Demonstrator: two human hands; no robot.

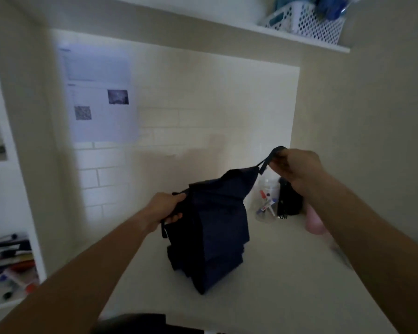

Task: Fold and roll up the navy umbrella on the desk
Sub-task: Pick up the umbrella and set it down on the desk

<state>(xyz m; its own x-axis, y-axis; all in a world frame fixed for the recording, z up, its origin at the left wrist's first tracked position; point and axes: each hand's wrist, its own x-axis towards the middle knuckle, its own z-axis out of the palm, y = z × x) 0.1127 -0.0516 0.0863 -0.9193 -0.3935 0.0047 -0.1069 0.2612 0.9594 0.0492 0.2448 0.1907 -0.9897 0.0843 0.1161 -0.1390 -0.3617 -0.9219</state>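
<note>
The navy umbrella (212, 227) hangs collapsed above the pale desk (263, 297), its loose fabric folds bunched and its lower end close to the desk top. My left hand (165, 208) grips the umbrella's left side, near a short dark loop. My right hand (296, 166) is raised to the right and pinches the umbrella's closing strap (272, 156), pulling it taut up and away from the fabric. The handle and shaft are hidden inside the folds.
A clear cup of pens (266, 202), a dark object (290, 201) and a pink item (315, 222) stand at the desk's back right. A shelf at the left holds books and pens (10, 259). A white basket (307, 20) sits on the upper shelf. Papers (99, 92) hang on the wall.
</note>
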